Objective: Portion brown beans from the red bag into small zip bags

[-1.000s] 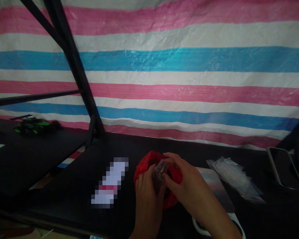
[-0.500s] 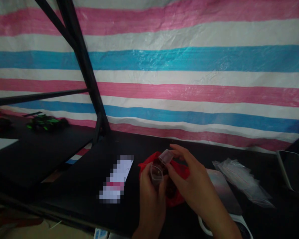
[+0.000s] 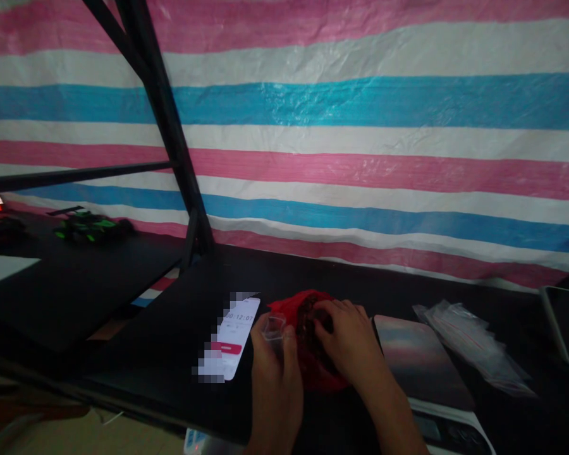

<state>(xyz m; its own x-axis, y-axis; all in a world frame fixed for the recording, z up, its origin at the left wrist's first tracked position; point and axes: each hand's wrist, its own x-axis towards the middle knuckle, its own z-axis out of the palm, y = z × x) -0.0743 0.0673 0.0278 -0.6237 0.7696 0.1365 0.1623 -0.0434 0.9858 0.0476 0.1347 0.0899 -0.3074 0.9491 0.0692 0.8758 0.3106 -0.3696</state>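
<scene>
A small clear plastic cup (image 3: 274, 327) is upright in my left hand (image 3: 275, 366), its mouth facing up and my fingers wrapped round its sides. Just to its right lies a red plastic bag (image 3: 320, 374), spread open, with many small dark brown pieces (image 3: 306, 321) inside. My right hand (image 3: 348, 338) reaches into this bag from the right, thumb and fingers bent together over the pieces. What lies between those fingertips is hidden. Beside my right forearm is a kitchen scale (image 3: 415, 357) with a flat metallic top and a display at its front.
Left of my hands lies a lit phone (image 3: 234, 332) showing a timer. Several clear zip bags (image 3: 474, 347) are piled right of the scale, with another phone (image 3: 566, 325) beyond. A green toy car (image 3: 92, 226) and a black metal post (image 3: 171, 133) stand at left.
My right hand has moved down into the red bag; the clear piece it held near the cup is out of sight. My left hand has shifted slightly left with the cup, and the view has turned a little.
</scene>
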